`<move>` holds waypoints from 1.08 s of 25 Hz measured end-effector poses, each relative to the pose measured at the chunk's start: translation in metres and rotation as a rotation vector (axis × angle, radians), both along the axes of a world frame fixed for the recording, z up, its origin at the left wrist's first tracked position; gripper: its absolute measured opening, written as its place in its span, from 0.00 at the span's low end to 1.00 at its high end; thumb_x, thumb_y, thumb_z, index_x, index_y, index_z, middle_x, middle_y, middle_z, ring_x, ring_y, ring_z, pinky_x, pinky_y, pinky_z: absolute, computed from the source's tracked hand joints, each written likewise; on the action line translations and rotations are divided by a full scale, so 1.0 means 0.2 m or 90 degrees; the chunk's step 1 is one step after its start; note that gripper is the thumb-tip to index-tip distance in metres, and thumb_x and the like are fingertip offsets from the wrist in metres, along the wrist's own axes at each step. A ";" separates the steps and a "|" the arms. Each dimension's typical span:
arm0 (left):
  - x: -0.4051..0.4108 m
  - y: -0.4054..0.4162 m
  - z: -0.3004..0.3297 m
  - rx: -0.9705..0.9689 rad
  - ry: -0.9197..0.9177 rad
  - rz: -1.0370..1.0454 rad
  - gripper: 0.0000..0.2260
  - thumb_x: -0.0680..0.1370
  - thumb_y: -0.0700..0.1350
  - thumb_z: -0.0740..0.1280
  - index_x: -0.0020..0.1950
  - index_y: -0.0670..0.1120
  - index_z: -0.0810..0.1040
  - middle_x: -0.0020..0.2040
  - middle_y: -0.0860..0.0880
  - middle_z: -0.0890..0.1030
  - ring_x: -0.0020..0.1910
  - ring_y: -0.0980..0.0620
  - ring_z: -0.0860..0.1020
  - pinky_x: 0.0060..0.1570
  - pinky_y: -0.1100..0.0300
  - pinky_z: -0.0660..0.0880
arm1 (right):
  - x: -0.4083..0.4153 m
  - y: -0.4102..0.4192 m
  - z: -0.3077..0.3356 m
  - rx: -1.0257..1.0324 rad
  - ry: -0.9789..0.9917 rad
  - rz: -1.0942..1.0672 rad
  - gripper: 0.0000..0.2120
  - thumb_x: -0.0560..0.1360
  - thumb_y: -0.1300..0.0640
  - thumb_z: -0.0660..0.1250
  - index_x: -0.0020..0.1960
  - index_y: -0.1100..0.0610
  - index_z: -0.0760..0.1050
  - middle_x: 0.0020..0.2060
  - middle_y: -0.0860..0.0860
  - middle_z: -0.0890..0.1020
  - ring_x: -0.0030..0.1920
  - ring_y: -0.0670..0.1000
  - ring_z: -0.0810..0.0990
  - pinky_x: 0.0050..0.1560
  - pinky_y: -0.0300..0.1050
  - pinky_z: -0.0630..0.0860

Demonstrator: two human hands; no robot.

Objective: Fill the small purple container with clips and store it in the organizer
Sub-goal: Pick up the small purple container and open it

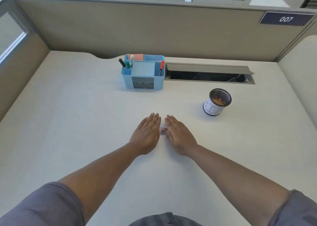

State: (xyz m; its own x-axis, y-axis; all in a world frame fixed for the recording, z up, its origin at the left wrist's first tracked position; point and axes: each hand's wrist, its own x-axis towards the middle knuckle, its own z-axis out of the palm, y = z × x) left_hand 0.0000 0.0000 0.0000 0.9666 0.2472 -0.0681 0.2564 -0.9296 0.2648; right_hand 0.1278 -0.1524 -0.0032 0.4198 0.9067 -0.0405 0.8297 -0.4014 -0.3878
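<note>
My left hand and my right hand lie flat, palms down, on the white desk, fingers together and pointing away from me. In the narrow gap between them a small purplish object shows; most of it is hidden and I cannot tell what it is. A light blue desk organizer stands farther back at the centre, holding markers, sticky notes and two grey drawers. To the right a black mesh cup with a white paper label holds orange-brown clips.
An open cable tray slot runs along the back of the desk right of the organizer. Beige cubicle walls close the desk at the back and both sides. A "007" sign hangs at the back right.
</note>
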 end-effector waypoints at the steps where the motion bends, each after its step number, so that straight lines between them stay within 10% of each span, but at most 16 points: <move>1: 0.00 0.00 -0.01 -0.007 -0.004 -0.002 0.28 0.84 0.49 0.45 0.83 0.43 0.49 0.85 0.47 0.49 0.83 0.51 0.44 0.80 0.57 0.38 | 0.00 0.00 -0.02 0.007 0.015 0.000 0.27 0.85 0.50 0.48 0.80 0.60 0.54 0.81 0.56 0.57 0.82 0.53 0.53 0.80 0.51 0.53; 10: 0.03 0.01 -0.06 -0.207 -0.015 0.039 0.18 0.84 0.51 0.59 0.72 0.47 0.71 0.80 0.48 0.68 0.81 0.49 0.61 0.76 0.53 0.61 | 0.03 -0.02 -0.01 0.045 0.130 0.008 0.18 0.83 0.58 0.59 0.71 0.61 0.71 0.72 0.57 0.74 0.75 0.56 0.69 0.74 0.54 0.65; 13: 0.07 0.02 -0.03 -0.361 -0.033 0.158 0.15 0.82 0.48 0.64 0.68 0.48 0.75 0.66 0.51 0.80 0.71 0.46 0.74 0.66 0.52 0.70 | 0.05 0.03 0.05 0.132 0.281 -0.083 0.09 0.80 0.63 0.62 0.56 0.55 0.78 0.51 0.50 0.82 0.52 0.50 0.79 0.55 0.47 0.74; 21: 0.14 0.07 0.07 -0.731 -0.086 0.311 0.10 0.74 0.40 0.76 0.53 0.51 0.83 0.48 0.51 0.87 0.42 0.56 0.83 0.43 0.63 0.76 | 0.08 0.05 0.11 0.241 0.791 -0.338 0.09 0.76 0.65 0.73 0.55 0.60 0.80 0.45 0.56 0.83 0.40 0.50 0.79 0.46 0.41 0.80; 27: 0.14 0.08 0.08 -0.898 -0.138 0.320 0.12 0.71 0.33 0.77 0.53 0.43 0.85 0.50 0.44 0.88 0.47 0.50 0.85 0.52 0.60 0.80 | 0.07 0.03 0.10 0.236 0.863 -0.390 0.13 0.75 0.57 0.75 0.55 0.64 0.81 0.44 0.55 0.85 0.40 0.51 0.80 0.47 0.44 0.80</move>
